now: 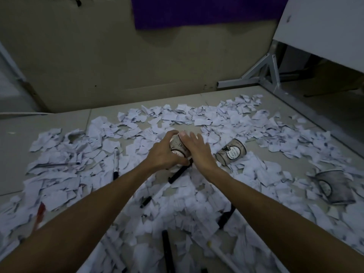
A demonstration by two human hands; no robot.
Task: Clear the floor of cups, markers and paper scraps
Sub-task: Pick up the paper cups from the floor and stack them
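White paper scraps [197, 201], black markers [178, 175], grey printed cups [232, 152] — purple sheet [197, 12], possibly fabric.

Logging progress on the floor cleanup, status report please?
Left hand grips a paper cup; right hand open against it. Two cups down on their sides. Markers, paper scraps all over.

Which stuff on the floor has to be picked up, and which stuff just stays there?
Pick up:
held cup
cup lying beside it
cup at far right
black markers, like this one
paper scraps

Stays:
metal frame
purple sheet on the wall
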